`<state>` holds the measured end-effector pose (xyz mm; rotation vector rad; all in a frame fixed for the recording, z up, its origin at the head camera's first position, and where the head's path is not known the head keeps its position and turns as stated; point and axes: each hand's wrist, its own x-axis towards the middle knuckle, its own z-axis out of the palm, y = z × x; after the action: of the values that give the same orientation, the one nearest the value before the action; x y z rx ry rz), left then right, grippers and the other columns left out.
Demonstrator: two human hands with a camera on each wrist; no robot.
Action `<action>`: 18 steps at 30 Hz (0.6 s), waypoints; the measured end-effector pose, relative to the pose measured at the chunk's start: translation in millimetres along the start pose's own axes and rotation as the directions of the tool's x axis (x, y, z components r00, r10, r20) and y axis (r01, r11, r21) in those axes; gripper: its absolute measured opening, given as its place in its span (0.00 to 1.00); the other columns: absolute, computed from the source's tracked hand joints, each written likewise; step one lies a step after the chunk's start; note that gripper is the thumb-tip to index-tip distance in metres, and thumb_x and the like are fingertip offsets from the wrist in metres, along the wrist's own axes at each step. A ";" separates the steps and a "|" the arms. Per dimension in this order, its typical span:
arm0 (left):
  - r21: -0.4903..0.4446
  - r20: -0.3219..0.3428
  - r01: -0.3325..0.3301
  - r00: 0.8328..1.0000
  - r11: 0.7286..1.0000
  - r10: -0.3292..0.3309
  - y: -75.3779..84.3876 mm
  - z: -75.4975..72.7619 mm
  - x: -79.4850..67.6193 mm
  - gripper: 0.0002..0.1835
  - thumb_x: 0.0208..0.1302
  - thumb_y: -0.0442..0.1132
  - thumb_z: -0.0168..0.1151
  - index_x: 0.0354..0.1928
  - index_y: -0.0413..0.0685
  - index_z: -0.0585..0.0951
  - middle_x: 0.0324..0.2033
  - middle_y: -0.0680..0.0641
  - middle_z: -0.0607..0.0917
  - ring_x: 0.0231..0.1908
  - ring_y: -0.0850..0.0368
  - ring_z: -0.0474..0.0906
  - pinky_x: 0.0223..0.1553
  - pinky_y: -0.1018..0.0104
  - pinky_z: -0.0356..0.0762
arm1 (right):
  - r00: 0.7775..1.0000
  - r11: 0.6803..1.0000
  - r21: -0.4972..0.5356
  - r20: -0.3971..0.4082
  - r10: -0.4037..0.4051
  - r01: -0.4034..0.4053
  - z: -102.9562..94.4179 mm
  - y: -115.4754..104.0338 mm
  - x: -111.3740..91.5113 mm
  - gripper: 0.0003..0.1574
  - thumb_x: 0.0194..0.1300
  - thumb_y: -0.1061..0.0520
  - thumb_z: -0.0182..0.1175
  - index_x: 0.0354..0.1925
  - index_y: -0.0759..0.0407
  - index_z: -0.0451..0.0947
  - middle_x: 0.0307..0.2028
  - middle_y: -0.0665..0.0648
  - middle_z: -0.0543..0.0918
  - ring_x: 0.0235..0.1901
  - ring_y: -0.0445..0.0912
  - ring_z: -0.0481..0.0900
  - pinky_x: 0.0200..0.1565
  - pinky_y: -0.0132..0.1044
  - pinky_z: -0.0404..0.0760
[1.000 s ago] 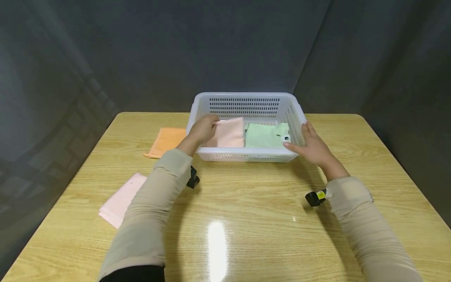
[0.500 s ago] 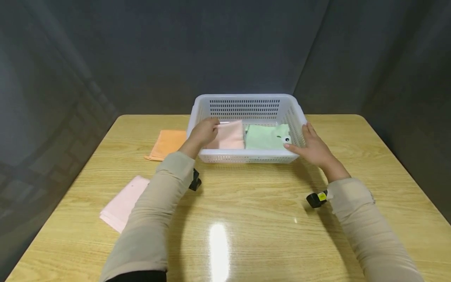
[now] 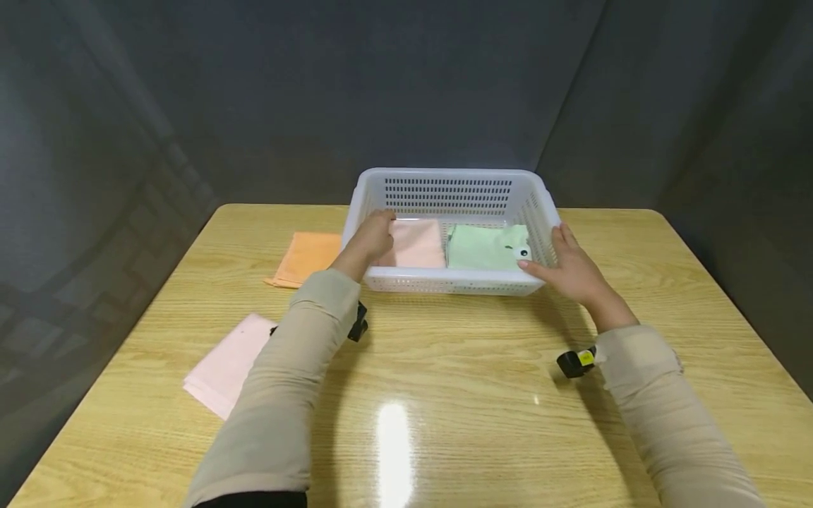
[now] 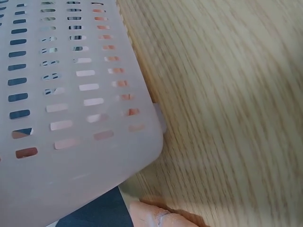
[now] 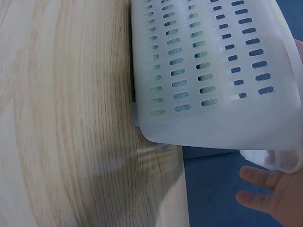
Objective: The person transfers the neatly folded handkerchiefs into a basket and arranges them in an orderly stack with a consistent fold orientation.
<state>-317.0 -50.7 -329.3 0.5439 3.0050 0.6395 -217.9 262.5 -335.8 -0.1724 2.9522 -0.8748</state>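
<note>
Inside a white perforated plastic basket, a folded pale pink cloth lies on the left. Beside it on the right is a folded light green cloth bearing a round eye decoration. My left hand reaches over the basket's left front corner and pinches the pink cloth by its far left corner; its fingertips are partly hidden. My right hand rests at the right front corner, thumb on the front rim and fingers straight along the right rim. In the right wrist view, two fingers extend beyond the basket's side.
A folded orange cloth lies on the wooden table left of the basket, partly behind it. Nearer me, another pink cloth is partly covered by the left sleeve. Dark curtains stand behind and on both sides.
The pink cloth's raised top edge has come down flatter in the basket, and my left hand has lowered slightly with it. My right hand keeps its place at the corner.
</note>
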 end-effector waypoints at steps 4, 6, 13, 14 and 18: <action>0.027 0.014 0.033 0.999 0.999 -0.033 1.6 0.5 -0.3 0.23 0.52 0.22 0.46 0.53 0.35 0.67 0.46 0.36 0.71 0.47 0.46 0.67 0.50 0.59 0.63 | 1.000 1.000 0.001 -0.002 -0.003 0.003 0.4 -0.1 -0.7 0.62 0.55 0.32 0.47 0.62 0.68 0.24 0.63 0.60 0.22 0.61 0.63 0.31 0.54 0.61 0.42; 0.038 0.033 0.056 0.998 0.998 -0.057 2.5 0.7 -0.5 0.23 0.54 0.23 0.46 0.54 0.37 0.67 0.46 0.37 0.71 0.47 0.46 0.67 0.49 0.60 0.64 | 1.000 1.000 0.003 -0.002 -0.006 0.006 0.6 -0.3 -1.0 0.62 0.55 0.32 0.47 0.62 0.67 0.24 0.62 0.60 0.22 0.60 0.63 0.31 0.54 0.61 0.42; 0.052 0.052 0.088 0.994 0.995 -0.091 4.1 2.4 0.6 0.24 0.54 0.22 0.46 0.55 0.40 0.67 0.47 0.39 0.72 0.48 0.47 0.67 0.50 0.60 0.63 | 1.000 1.000 0.016 -0.005 -0.001 0.001 0.0 0.5 -1.3 0.61 0.55 0.32 0.48 0.62 0.66 0.23 0.63 0.59 0.22 0.61 0.62 0.31 0.54 0.61 0.42; 0.042 0.047 0.089 0.995 0.995 -0.091 3.9 2.4 0.5 0.24 0.53 0.21 0.46 0.55 0.40 0.67 0.47 0.39 0.72 0.48 0.47 0.67 0.50 0.60 0.63 | 1.000 1.000 0.016 -0.004 0.000 0.001 -0.1 0.6 -1.2 0.61 0.55 0.32 0.48 0.62 0.66 0.23 0.63 0.59 0.22 0.60 0.63 0.31 0.54 0.61 0.42; 0.024 0.032 0.083 0.996 0.996 -0.083 2.8 1.7 -0.3 0.26 0.51 0.20 0.47 0.54 0.41 0.69 0.46 0.39 0.72 0.46 0.47 0.68 0.48 0.60 0.65 | 1.000 1.000 0.020 0.001 -0.001 0.001 0.2 0.9 -0.4 0.62 0.55 0.32 0.48 0.62 0.66 0.23 0.62 0.59 0.21 0.60 0.62 0.30 0.54 0.61 0.42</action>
<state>-315.6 -47.7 -329.8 0.4236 2.9894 0.5858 -217.6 263.2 -336.5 -0.1740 2.9416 -0.9037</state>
